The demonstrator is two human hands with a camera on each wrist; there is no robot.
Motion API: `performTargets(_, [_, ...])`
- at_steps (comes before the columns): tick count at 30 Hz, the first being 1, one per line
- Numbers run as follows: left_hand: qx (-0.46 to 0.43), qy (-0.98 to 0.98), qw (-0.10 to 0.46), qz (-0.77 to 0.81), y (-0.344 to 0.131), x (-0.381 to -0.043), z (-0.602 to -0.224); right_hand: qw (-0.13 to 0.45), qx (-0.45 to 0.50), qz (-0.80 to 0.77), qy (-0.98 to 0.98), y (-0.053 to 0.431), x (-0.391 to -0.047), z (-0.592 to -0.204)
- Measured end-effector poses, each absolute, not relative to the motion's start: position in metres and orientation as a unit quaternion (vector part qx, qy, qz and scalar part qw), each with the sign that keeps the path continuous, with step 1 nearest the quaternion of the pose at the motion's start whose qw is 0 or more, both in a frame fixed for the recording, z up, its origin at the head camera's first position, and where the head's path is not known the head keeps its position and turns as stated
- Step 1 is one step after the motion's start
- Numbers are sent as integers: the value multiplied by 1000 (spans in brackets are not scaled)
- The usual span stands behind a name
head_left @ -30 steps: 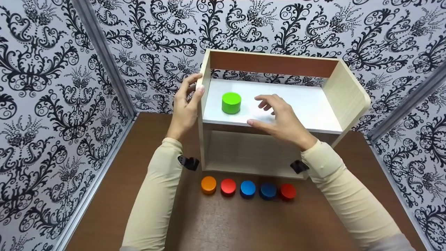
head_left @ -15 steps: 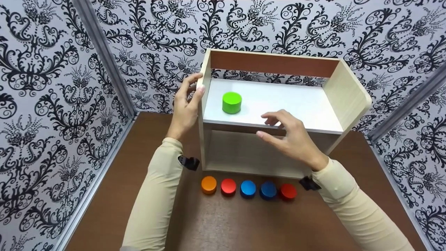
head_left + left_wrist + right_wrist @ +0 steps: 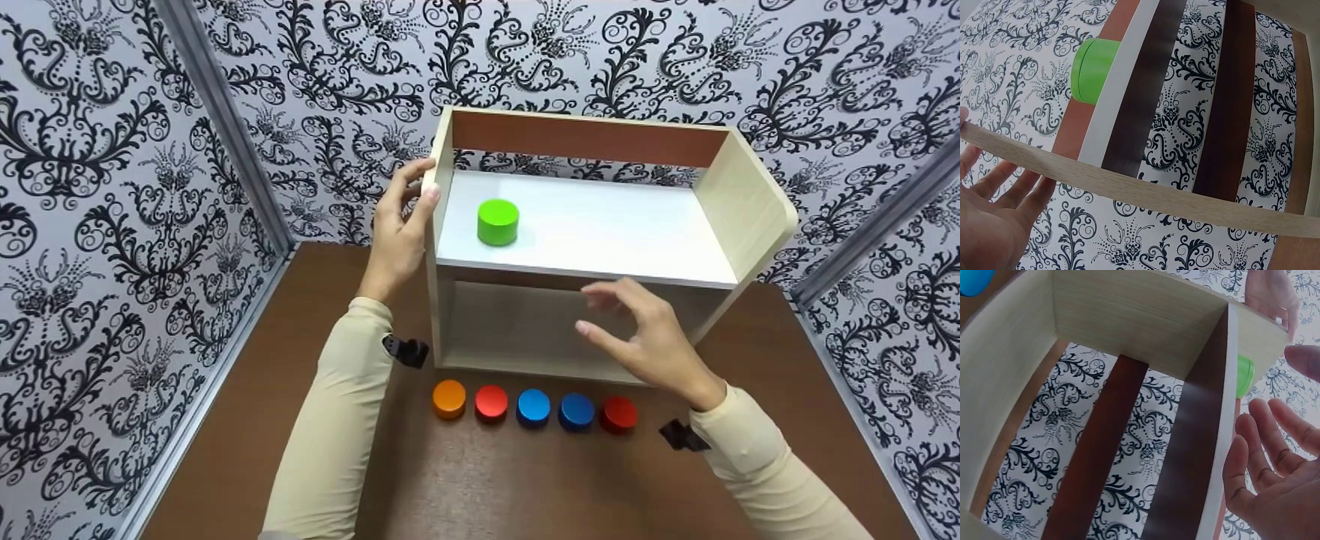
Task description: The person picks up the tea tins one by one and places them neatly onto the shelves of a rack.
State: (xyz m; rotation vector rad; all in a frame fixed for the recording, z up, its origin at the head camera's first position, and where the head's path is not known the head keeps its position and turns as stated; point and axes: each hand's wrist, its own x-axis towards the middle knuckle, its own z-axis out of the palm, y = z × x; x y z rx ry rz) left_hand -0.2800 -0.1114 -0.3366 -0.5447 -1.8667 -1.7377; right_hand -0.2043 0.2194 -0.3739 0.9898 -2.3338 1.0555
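In the head view, my left hand (image 3: 397, 236) pinches the front edge of the left side panel (image 3: 441, 150) of a small wooden shelf unit. The left wrist view shows the fingers (image 3: 1008, 183) along one face of that panel. A bright green cylinder (image 3: 498, 223) stands on the white upper board (image 3: 615, 225), near its left end and apart from both hands. My right hand (image 3: 652, 341) hovers in front of the lower compartment, fingers loosely bent and nothing in them. In the right wrist view its fingers (image 3: 1266, 450) are spread.
Before the unit, a row of short cylinders stands on the brown table (image 3: 480, 480): orange (image 3: 449, 399), red (image 3: 491, 403), blue (image 3: 533, 406), darker blue (image 3: 577, 412) and another red (image 3: 619, 414). Patterned walls (image 3: 90, 187) enclose the table at the back and sides.
My right hand has moved from over the upper board, down and to the right, toward the front of the lower compartment. The left hand and the green cylinder have stayed in place.
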Motion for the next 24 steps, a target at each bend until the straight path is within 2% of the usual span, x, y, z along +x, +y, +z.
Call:
performTargets(12, [-196, -690, 252, -650, -110, -280, -337, 189, 356, 385, -830, 235, -185, -408])
performTargets(24, [-199, -690, 259, -647, -110, -280, -337, 168, 304, 377, -858, 252, -168, -440])
